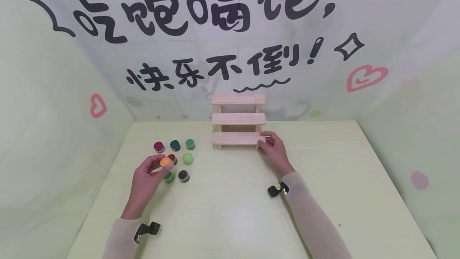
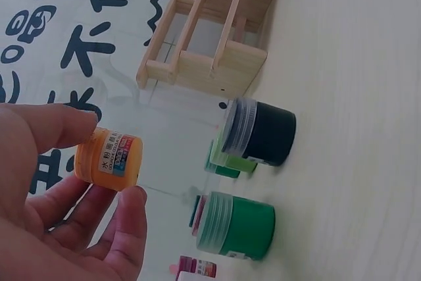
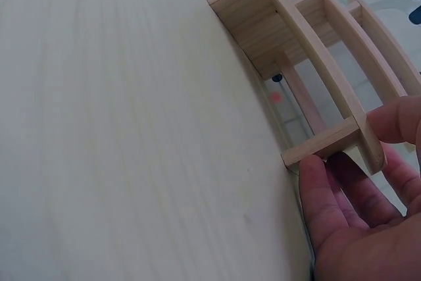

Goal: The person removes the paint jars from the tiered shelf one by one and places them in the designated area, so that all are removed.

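Between thumb and fingertips my left hand (image 1: 145, 181) pinches a small orange paint jar (image 2: 110, 159), its printed label showing in the left wrist view. The jar is raised above the other paint jars and partly overlaps a dark red one (image 1: 173, 158) in the head view. My right hand (image 1: 276, 153) grips the right end of the lowest step of a wooden three-step rack (image 1: 238, 118). In the right wrist view its thumb lies over the step (image 3: 322, 64), with fingers beneath by the side support (image 3: 325, 141).
Around the left hand stand a magenta jar (image 1: 159, 147), a teal one (image 1: 175, 145), a green one (image 1: 190, 144), a light green one (image 1: 188, 158), a black one (image 1: 183, 176) and another green jar (image 2: 237, 225). A printed cloth backdrop (image 1: 179, 103) rises behind the table (image 1: 230, 211).
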`<control>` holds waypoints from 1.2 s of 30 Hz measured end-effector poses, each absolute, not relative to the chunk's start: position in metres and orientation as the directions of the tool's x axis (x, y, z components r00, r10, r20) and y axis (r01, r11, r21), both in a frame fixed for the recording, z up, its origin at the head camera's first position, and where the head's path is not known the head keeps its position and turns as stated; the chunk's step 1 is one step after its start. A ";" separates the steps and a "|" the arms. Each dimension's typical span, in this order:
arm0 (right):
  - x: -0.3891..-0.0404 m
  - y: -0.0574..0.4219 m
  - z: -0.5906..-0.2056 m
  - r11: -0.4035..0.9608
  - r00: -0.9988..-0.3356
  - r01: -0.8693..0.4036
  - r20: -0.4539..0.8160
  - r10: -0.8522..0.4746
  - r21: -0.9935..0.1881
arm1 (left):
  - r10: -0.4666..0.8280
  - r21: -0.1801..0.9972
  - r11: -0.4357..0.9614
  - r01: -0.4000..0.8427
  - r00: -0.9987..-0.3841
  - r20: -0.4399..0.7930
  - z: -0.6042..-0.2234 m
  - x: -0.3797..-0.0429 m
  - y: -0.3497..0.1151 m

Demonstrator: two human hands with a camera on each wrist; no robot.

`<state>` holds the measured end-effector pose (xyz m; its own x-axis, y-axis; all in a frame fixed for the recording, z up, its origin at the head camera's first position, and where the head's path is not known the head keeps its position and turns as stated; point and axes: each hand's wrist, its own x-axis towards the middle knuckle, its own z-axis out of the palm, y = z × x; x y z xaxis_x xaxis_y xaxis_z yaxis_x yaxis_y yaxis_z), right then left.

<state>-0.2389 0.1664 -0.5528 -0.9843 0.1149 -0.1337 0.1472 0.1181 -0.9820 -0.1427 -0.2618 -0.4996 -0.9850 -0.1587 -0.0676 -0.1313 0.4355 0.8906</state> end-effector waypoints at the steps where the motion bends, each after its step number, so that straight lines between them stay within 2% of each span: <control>1: -0.239 0.166 -0.553 0.118 -0.985 0.146 -0.132 0.112 -0.982 | -0.170 0.891 0.430 -0.144 -0.982 -0.077 -0.500 -0.141 -0.264; 8: -0.242 0.165 -0.554 0.119 -0.986 0.148 -0.136 0.099 -0.982 | -0.224 0.898 0.389 -0.203 -0.967 -0.122 -0.507 -0.132 -0.283; 22: -0.240 0.165 -0.555 0.099 -0.988 0.129 -0.119 0.099 -0.987 | -0.293 0.842 0.434 -0.321 -0.934 -0.205 -0.524 -0.133 -0.309; 30: -0.241 0.167 -0.557 0.116 -0.986 0.141 -0.130 0.103 -0.983 | -0.305 0.799 0.471 -0.374 -0.919 -0.249 -0.529 -0.132 -0.315; 36: -0.238 0.166 -0.553 0.121 -0.986 0.139 -0.126 0.105 -0.983 | -0.289 0.785 0.498 -0.370 -0.924 -0.252 -0.537 -0.130 -0.319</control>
